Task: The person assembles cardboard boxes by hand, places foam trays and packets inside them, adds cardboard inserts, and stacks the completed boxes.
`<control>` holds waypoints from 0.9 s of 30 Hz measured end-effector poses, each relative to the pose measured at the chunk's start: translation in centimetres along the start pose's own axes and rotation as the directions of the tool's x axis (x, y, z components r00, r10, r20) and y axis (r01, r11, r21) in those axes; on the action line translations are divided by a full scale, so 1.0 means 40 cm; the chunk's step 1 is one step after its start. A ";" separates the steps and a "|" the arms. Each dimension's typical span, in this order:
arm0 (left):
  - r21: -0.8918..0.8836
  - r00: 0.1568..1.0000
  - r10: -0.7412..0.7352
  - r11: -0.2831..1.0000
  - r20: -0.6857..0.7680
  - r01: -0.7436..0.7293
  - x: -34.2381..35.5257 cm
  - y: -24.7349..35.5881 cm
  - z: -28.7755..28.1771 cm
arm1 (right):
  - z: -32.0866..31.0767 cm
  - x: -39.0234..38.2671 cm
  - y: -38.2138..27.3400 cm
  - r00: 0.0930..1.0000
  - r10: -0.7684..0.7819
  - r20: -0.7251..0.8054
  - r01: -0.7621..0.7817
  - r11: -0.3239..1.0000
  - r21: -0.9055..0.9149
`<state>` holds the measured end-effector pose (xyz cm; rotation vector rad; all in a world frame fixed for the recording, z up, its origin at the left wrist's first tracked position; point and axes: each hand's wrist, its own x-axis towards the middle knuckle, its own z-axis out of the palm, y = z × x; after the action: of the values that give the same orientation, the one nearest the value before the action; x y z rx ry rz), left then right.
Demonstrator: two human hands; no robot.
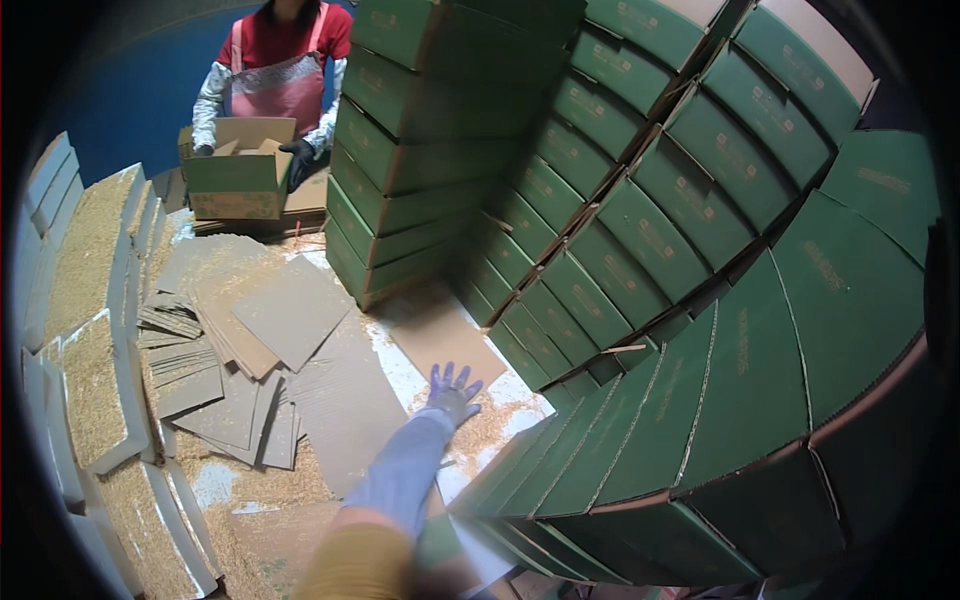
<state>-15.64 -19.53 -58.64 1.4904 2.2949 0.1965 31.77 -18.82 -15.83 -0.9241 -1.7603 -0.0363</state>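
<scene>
My left hand, in a thin bluish glove with a pale sleeve up the forearm, reaches forward with fingers spread. Its fingertips are at the near edge of a flat brown cardboard sheet; I cannot tell whether they press on it. Nothing is held in it. That sheet lies on a white surface dusted with sawdust-like shavings, beside stacked green cartons. Grey cardboard sheets lie to the left of the hand. My right hand is out of view.
Tall stacks of green cartons fill the right side. More loose cardboard pieces spread at centre left. White trays of shavings are stacked along the left. Across from me, a person in a pink apron handles an open green carton.
</scene>
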 end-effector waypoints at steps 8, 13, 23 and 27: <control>0.239 0.985 -0.164 0.956 -0.046 0.170 -0.388 -0.196 0.066 | 0.014 -0.049 0.004 0.980 0.154 0.124 -0.161 0.986 0.044; 0.338 0.999 -0.046 0.941 0.027 0.034 -0.612 -0.244 0.000 | 0.022 -0.039 -0.008 0.975 0.175 0.137 -0.194 0.971 0.137; 0.289 -0.022 0.353 0.725 -0.935 -0.626 -0.826 0.229 -0.912 | 0.144 0.196 0.008 0.954 0.130 0.271 -0.266 0.785 0.560; 0.604 -0.471 0.396 0.648 -0.788 -0.464 -0.881 0.553 -1.104 | 0.258 -0.121 0.134 0.608 0.362 0.706 -0.772 0.478 0.420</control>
<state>-2.08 -37.72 -2.36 2.8098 1.7294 2.6910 27.22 -13.17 -26.16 -0.9540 -1.5843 1.4256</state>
